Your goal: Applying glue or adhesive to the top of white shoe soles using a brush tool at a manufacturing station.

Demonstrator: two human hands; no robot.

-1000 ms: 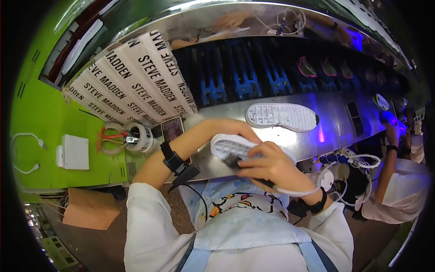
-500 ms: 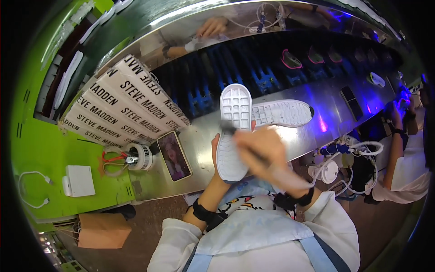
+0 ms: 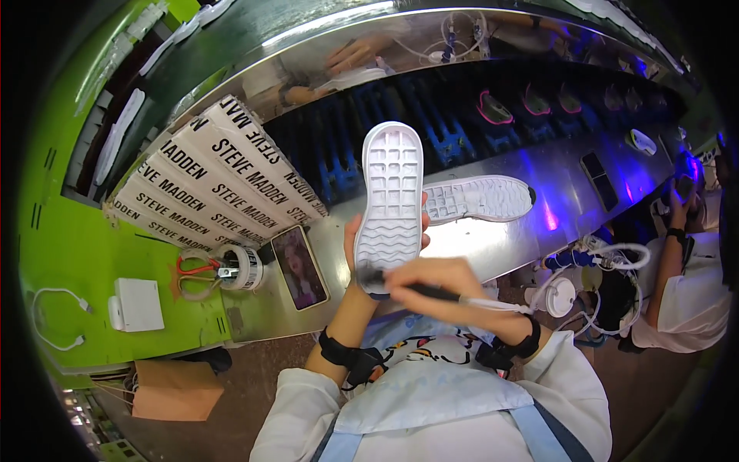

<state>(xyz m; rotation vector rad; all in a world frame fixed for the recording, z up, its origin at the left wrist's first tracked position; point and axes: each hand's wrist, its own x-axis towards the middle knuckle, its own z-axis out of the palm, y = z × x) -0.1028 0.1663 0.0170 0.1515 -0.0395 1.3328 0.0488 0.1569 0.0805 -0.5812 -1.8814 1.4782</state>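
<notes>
A white shoe sole [image 3: 391,196] stands lengthwise in front of me, its gridded and wavy inner face toward me. My left hand [image 3: 352,240] is closed round it from beneath, the fingers showing at both edges. In my right hand [image 3: 440,279] is a brush [image 3: 435,292] with a dark handle. Its blurred dark head meets the near end of the sole. Behind the held sole, a second white sole [image 3: 493,199] lies on the metal worktop, partly covered by the first.
A dark conveyor belt [image 3: 369,115] carrying several pink-edged pieces runs behind the worktop [image 3: 339,266]. To the left are a printed carton [image 3: 223,181], a phone [image 3: 298,269], tape rolls [image 3: 248,268] and scissors [image 3: 196,263]. White hoses and a lidded cup [image 3: 556,298] sit at right, near a co-worker's arm [image 3: 668,269].
The brush and my right hand have moved down to the sole's near end. My left hand has shifted the sole slightly up and left, nearly straight.
</notes>
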